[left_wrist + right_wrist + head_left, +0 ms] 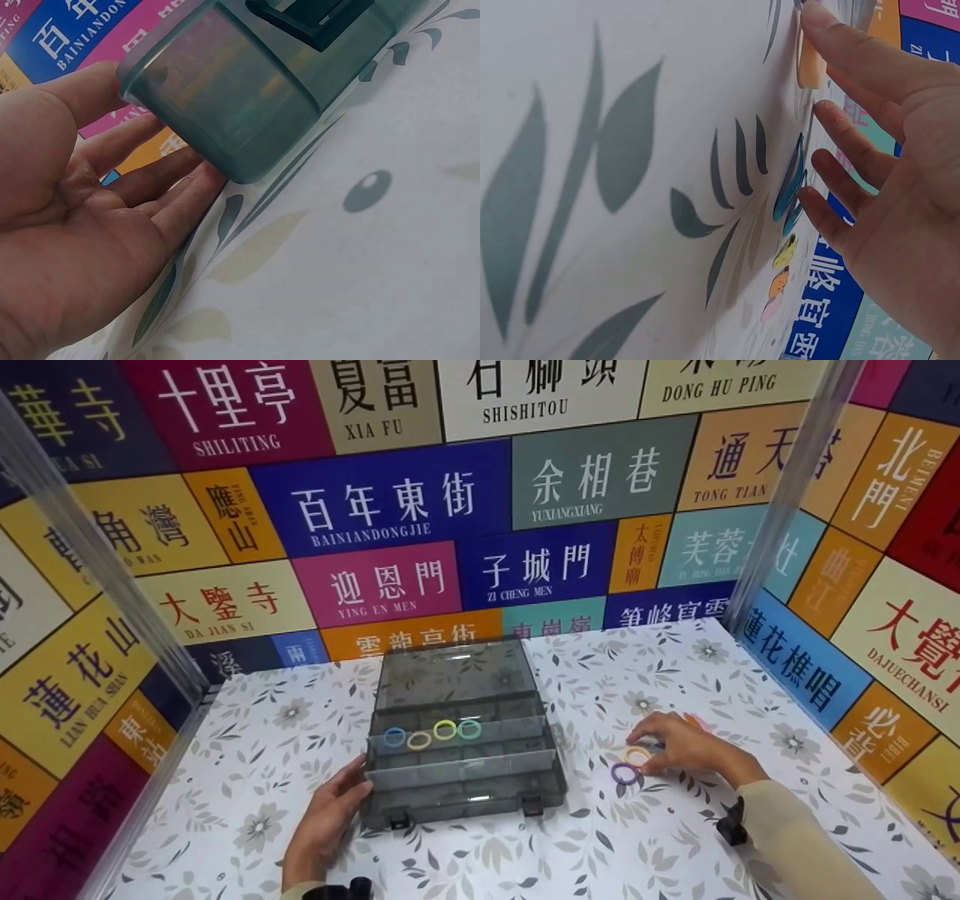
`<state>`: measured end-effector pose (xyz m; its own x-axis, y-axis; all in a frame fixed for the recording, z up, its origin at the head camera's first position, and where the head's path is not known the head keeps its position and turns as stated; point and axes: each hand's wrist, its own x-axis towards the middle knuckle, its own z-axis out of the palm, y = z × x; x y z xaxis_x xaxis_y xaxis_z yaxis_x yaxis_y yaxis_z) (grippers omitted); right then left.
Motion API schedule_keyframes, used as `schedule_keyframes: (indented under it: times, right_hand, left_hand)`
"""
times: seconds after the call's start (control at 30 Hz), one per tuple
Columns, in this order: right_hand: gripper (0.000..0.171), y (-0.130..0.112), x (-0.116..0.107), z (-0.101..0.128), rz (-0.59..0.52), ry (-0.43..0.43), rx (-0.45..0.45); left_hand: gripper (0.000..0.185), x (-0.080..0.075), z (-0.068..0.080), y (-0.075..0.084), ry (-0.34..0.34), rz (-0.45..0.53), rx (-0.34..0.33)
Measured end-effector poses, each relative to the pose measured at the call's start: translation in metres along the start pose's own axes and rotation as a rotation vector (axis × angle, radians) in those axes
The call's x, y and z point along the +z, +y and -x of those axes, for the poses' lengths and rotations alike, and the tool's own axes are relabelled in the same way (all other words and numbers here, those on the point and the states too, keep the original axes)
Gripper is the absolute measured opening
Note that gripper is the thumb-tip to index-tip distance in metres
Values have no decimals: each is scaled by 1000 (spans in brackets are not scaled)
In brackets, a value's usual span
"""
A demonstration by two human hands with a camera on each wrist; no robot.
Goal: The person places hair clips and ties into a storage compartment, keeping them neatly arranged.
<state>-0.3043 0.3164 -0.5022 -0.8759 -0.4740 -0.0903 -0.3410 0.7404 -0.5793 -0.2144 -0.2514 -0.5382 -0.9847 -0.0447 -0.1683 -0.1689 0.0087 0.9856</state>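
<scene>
A translucent grey compartment box [465,802] stands with its lid [454,671] raised at the back. Along one of its rows sit a blue ring [394,727], a beige ring [419,749], a yellow ring [445,721] and a green ring [469,737]. My left hand [334,810] rests against the box's left end, thumb at the upper edge and fairly straight fingers low on the side. To the right of the box, my right hand [686,746] pinches an orange ring [628,754] between thumb and index finger, close over the table. A purple ring [615,774] overlaps it.
Beyond the right hand's fingers lie blue rings [787,187], a yellow piece [784,251], an orange piece [778,282] and a pink piece [772,307]. A flower-patterned cloth [262,825] covers the table. Colourful sign-covered walls [375,510] enclose its back and sides.
</scene>
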Motion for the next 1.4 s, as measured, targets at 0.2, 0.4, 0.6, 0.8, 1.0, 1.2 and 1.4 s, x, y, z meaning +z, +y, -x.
schedule_keyframes:
  times: [0.2, 0.4, 0.6, 0.8, 1.0, 1.2, 1.4]
  right_hand:
    - [33, 3, 1, 0, 13, 29, 7]
    - [22, 6, 7, -6, 1, 64, 68]
    - [19, 3, 10, -9, -3, 88, 89]
    - [21, -10, 5, -13, -16, 143, 119]
    - [18, -27, 3, -24, -30, 217, -21]
    - [15, -47, 4, -36, -17, 226, -95]
    - [16, -71, 2, -46, -27, 183, -76]
  left_hand:
    - [60, 0, 0, 0, -12, 13, 0]
    - [60, 0, 1, 0, -6, 13, -7]
    - [60, -1, 0, 0, -4, 6, -10]
    - [60, -2, -1, 0, 5, -7, -21]
    - [60, -2, 0, 1, 11, -12, -27]
    - [60, -1, -1, 0, 19, -9, -7]
    - [59, -2, -1, -1, 21, -5, -2]
